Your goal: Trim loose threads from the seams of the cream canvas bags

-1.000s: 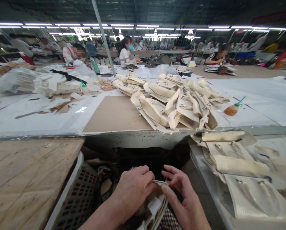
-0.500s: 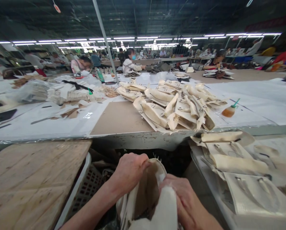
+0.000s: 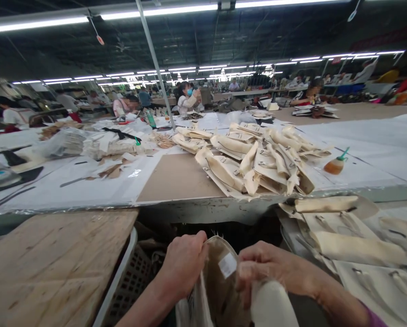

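Low in the view, both of my hands grip a beige cloth bag (image 3: 220,277) that carries a small white label. My left hand (image 3: 185,265) is closed on the bag's left edge near its rim. My right hand (image 3: 268,265) is closed on the right side, with the white folded cloth bulging below its fingers. The bag stands open between the hands, just in front of the worktable's edge (image 3: 203,209).
A heap of cream bags (image 3: 258,163) lies on the table, an orange glue bottle (image 3: 335,165) to its right. More bags (image 3: 346,236) are stacked on a side surface at right. A wooden board (image 3: 53,254) and a plastic crate (image 3: 128,281) sit at left. Other people work at far tables.
The bag has been lifted and opened between my hands, showing its lining and white label. My right hand shifted to the right side of it. The camera tilted upward.
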A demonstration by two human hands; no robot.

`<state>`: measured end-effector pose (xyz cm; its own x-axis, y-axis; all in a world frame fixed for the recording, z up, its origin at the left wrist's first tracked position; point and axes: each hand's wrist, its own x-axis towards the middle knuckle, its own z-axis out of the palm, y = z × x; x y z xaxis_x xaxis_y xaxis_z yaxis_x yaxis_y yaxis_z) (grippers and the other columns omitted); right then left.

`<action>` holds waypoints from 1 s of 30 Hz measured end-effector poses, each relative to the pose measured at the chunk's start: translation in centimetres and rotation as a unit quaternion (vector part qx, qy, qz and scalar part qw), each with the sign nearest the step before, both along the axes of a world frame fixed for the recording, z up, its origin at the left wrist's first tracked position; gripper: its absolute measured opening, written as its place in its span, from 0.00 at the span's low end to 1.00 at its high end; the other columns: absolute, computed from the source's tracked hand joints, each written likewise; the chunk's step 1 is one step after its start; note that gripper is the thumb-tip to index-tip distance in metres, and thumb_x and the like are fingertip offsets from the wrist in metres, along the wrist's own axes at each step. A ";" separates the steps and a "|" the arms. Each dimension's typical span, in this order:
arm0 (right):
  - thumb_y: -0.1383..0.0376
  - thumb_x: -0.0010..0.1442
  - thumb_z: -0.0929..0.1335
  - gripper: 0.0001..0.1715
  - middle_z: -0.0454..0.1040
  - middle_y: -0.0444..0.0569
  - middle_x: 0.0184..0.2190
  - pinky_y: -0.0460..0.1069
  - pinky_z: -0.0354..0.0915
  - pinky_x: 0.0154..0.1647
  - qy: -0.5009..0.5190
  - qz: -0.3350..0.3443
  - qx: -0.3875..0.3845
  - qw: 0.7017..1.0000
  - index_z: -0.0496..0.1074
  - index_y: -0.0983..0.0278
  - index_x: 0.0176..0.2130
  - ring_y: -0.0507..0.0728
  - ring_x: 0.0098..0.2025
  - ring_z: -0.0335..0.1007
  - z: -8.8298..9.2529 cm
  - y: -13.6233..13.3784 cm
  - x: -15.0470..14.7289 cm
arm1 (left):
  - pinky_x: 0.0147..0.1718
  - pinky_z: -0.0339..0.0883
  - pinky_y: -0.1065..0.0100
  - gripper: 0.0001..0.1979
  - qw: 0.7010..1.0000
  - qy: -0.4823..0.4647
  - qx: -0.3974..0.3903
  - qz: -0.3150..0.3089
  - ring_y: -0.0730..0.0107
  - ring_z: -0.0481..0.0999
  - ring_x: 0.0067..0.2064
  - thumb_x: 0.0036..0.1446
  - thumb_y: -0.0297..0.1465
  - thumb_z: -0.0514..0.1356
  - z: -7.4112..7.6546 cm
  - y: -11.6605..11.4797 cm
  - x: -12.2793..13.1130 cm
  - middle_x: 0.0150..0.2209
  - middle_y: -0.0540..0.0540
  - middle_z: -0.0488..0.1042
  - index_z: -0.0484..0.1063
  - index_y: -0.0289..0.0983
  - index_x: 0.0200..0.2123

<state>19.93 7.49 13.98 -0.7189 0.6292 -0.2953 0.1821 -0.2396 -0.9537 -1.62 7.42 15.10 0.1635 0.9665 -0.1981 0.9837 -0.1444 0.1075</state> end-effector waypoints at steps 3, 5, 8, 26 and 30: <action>0.63 0.55 0.72 0.06 0.80 0.40 0.25 0.42 0.66 0.29 -0.069 0.064 0.062 0.994 0.80 0.61 0.34 0.52 0.29 0.76 2.4 2.0 0.1 | 0.34 0.65 0.63 0.14 1.000 0.000 0.023 0.001 0.56 0.81 0.38 0.67 0.29 0.47 0.1 0.6 0.2 0.34 0.45 0.80 0.71 0.38 0.34; 0.64 0.53 0.72 0.05 0.79 0.39 0.24 0.40 0.64 0.25 -0.120 0.107 0.156 0.975 0.81 0.60 0.31 0.51 0.26 0.75 3.2 3.5 0.2 | 0.34 0.66 0.62 0.15 1.000 0.006 0.024 0.007 0.55 0.81 0.38 0.68 0.29 0.46 -0.3 0.5 0.4 0.34 0.44 0.80 0.70 0.38 0.35; 0.65 0.56 0.70 0.09 0.76 0.37 0.18 0.40 0.55 0.16 -0.204 0.168 0.283 0.922 0.80 0.60 0.26 0.48 0.18 0.69 3.1 4.5 -0.2 | 0.35 0.66 0.61 0.14 1.000 0.009 0.005 0.016 0.54 0.81 0.38 0.67 0.27 0.46 -1.3 0.1 0.8 0.34 0.44 0.80 0.70 0.38 0.35; 0.63 0.63 0.64 0.19 0.80 0.49 0.47 0.50 0.73 0.43 -0.231 -0.145 0.371 0.888 0.71 0.57 0.53 0.61 0.45 0.79 -11.4 -4.4 -5.3 | 0.39 0.64 0.69 0.07 0.975 -0.201 0.009 0.097 0.66 0.75 0.42 0.57 0.25 0.56 -3.4 -3.4 -5.1 0.39 0.51 0.76 0.69 0.41 0.38; 0.65 0.64 0.62 0.21 0.80 0.52 0.47 0.50 0.75 0.41 -0.239 -0.129 0.408 0.872 0.69 0.60 0.56 0.61 0.44 0.79 -11.9 -4.5 -6.0 | 0.39 0.65 0.69 0.06 0.971 -0.224 0.031 0.083 0.67 0.74 0.40 0.56 0.27 0.58 -3.6 -3.1 -5.2 0.39 0.51 0.75 0.67 0.41 0.38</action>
